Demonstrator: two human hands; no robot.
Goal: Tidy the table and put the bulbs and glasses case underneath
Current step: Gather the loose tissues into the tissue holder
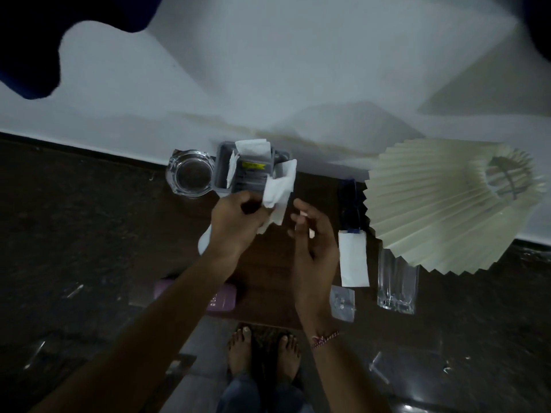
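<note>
Taking the grey plastic tray at the wall edge of the table as the landmark: just left of it, touching or nearly so, stands a glass ashtray. Well in front of the tray, at the near edge and partly under the left forearm, lies a purple case, probably the glasses case. The left hand is closed around crumpled white tissue at the tray's front right corner; a white bulb-like shape shows under its wrist. To the right, the right hand hovers with fingers loosely spread, holding nothing I can see. Farther right lie a white packet, a small clear bag, a clear tumbler and a pleated lampshade. The tissue-clearing step seems in hand; next, lift the tissue away, then gather bulbs and case for below.
</note>
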